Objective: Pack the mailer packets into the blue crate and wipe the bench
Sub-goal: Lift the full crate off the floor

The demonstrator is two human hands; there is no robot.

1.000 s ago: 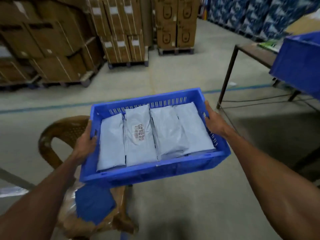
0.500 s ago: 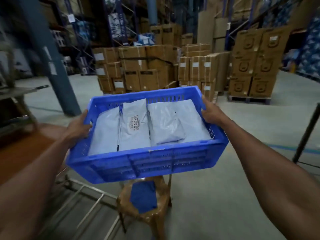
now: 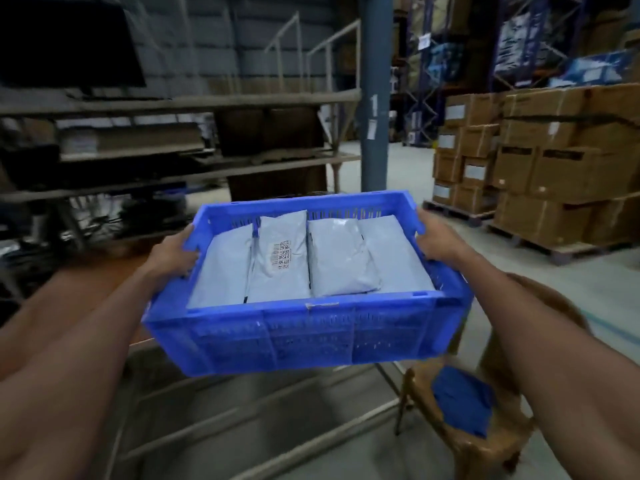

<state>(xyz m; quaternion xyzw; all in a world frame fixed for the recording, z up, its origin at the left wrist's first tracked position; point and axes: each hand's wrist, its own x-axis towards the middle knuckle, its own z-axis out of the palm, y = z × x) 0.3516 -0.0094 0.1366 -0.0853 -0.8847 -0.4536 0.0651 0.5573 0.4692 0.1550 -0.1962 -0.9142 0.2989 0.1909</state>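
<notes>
I hold a blue plastic crate [image 3: 304,337] in the air in front of me. Several grey mailer packets [image 3: 336,258] lie side by side inside it; one packet [image 3: 282,258] shows a barcode label. My left hand [image 3: 173,254] grips the crate's left rim, fingers curled over the edge. My right hand [image 3: 438,242] grips the right rim. A brown bench top [image 3: 114,271] lies just behind and below the crate's left side. A blue cloth [image 3: 464,400] rests on the seat of a brown plastic chair [image 3: 485,441] at lower right.
Metal shelving [image 3: 180,140] with stacked goods stands behind the bench. A blue steel column [image 3: 375,91] rises behind the crate. Cardboard boxes on pallets [image 3: 554,168] fill the right. Metal frame rails [image 3: 263,424] run under the bench near the floor.
The view has swung left as I carry the crate: the boxes slid to the right, the shelving and bench came into view, and the chair with the cloth moved to lower right.
</notes>
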